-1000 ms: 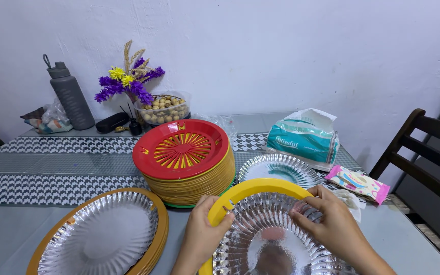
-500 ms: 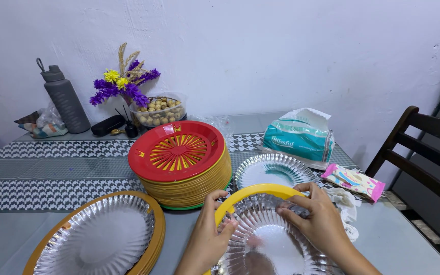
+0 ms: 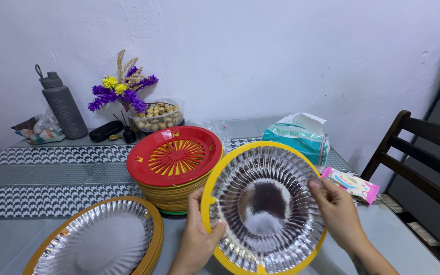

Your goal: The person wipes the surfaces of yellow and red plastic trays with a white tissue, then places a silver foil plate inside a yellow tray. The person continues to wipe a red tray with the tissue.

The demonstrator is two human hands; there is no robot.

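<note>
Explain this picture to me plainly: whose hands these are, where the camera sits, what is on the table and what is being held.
There is no machine here. A person wears a camera on the head, so the one view looks down at that person's own two bare hands. The left hand and right hand hold up a round yellow plastic holder lined with a silver foil paper plate, tilted toward the camera. On the glass-topped table are a stack of slotted plastic holders with a red one on top, a pile of already lined holders, a grey water bottle, purple and yellow flowers, a teal tissue pack and a pink wipes packet.
</note>
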